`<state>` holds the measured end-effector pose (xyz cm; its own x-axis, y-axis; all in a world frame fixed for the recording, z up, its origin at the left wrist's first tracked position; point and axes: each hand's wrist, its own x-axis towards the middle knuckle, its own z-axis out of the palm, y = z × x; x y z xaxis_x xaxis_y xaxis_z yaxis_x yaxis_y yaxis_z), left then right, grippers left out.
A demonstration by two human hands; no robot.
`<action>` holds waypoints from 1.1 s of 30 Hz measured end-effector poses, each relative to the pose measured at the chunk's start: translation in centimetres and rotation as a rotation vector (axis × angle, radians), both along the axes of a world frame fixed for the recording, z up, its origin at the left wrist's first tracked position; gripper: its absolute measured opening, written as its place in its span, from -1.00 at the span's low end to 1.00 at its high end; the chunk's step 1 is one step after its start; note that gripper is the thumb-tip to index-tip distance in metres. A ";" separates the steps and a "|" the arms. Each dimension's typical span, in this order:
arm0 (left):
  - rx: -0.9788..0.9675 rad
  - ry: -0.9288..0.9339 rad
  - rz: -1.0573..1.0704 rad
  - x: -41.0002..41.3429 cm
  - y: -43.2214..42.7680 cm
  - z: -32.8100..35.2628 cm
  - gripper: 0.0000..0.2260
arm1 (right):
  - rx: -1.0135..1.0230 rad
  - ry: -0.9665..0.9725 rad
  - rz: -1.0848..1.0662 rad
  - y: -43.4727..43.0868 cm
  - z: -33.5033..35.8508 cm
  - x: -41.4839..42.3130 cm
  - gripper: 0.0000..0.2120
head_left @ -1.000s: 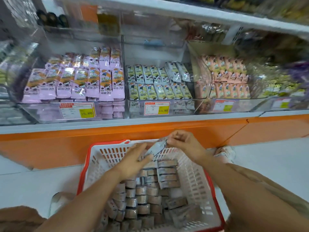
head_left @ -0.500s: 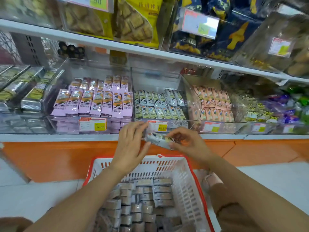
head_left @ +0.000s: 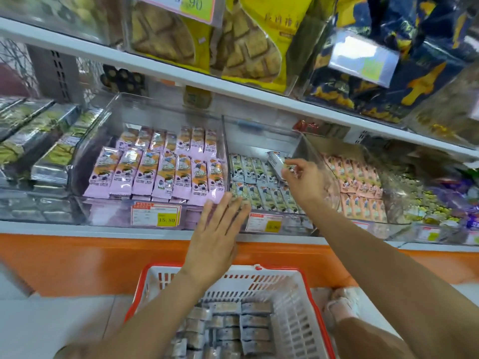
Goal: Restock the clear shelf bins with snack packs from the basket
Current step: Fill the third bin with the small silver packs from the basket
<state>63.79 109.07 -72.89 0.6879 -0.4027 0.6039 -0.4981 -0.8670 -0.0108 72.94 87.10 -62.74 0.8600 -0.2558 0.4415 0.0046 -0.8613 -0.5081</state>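
Clear middle bin (head_left: 259, 133) is only partly filled, right hand (head_left: 303, 185) pinching one snack pack (head_left: 275, 161) over its back row, left hand (head_left: 215, 234) flat and open at its front, basket (head_left: 290, 301) below it holds loads more, so early days imo.

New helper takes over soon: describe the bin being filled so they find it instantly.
Find the shelf above the orange base, behind the white basket. The clear bin under the right hand pinching a pack is it. It holds grey-blue packs; lilac packs lie in the bin left of it, peach packs right.
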 end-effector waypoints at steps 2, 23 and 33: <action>-0.015 -0.031 -0.005 0.5 -0.1 -0.5 -0.06 | -0.018 0.036 -0.031 0.0 -0.8 2.1 -0.74; -0.021 -0.002 -0.016 -0.3 -0.2 0.0 -0.20 | 0.061 -0.037 0.260 2.2 0.2 -2.1 -0.80; 0.063 0.164 -0.128 -4.1 0.1 -3.4 -0.34 | 0.249 0.100 0.587 2.6 -6.4 -15.0 -0.90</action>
<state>59.66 109.14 -76.25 0.7156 -0.5263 0.4593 -0.6035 -0.7969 0.0272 57.99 89.69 -69.16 0.9219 0.1852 0.3402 0.3815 -0.5861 -0.7148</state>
